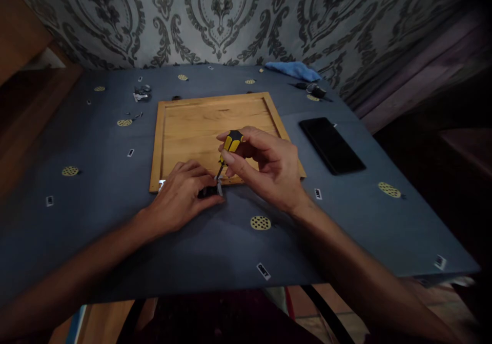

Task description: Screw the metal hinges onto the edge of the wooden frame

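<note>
A wooden panel [215,123] with a raised frame lies flat on the table. My right hand [272,164] grips a short yellow-and-black screwdriver [232,141] by its handle, tilted with the shaft pointing down. Its tip meets a small black-and-silver metal fitting [219,186] at the panel's near edge. Fingers and thumb of my left hand [184,190] close around that fitting, hiding much of it. Whether a screw sits under the tip is too small to tell. A bit of shiny metal [162,183] shows at the panel's near left corner.
On the right lies a black phone [332,145]. A blue cloth [294,70] and a dark tool-like object [313,89] are at the back right. Metal hardware [142,94] and several small screws [138,114] lie back left. The patterned wall [219,21] borders the table's far edge.
</note>
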`<state>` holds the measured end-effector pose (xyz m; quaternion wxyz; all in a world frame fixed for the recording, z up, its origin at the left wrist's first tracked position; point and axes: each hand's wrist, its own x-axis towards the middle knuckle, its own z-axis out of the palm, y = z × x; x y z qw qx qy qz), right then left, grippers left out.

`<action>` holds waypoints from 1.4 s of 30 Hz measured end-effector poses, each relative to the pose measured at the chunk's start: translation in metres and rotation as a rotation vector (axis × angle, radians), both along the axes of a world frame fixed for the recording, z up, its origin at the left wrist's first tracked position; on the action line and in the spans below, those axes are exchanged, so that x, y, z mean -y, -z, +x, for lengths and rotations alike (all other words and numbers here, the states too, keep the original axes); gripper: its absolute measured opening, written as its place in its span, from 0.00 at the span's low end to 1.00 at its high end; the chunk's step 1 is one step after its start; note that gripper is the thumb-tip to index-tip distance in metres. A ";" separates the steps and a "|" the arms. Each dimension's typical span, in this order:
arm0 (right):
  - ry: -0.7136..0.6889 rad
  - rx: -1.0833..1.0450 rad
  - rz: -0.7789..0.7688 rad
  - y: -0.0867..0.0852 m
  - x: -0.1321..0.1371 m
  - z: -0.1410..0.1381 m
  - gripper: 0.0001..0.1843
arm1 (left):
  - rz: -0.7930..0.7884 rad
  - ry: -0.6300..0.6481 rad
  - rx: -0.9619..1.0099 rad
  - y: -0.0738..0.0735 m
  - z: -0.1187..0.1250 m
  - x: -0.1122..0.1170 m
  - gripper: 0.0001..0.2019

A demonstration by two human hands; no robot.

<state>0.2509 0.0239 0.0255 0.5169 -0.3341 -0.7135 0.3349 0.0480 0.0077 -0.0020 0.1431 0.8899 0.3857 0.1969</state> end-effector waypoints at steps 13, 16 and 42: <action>0.162 -0.086 0.110 0.003 -0.002 -0.005 0.20 | 0.027 0.007 0.005 0.001 0.000 0.000 0.11; 0.147 -0.090 0.112 0.004 -0.002 -0.005 0.19 | 0.030 0.009 0.009 0.002 -0.001 -0.001 0.12; 0.001 0.033 0.093 -0.002 -0.004 0.004 0.14 | 0.015 -0.005 0.001 0.001 0.000 0.000 0.11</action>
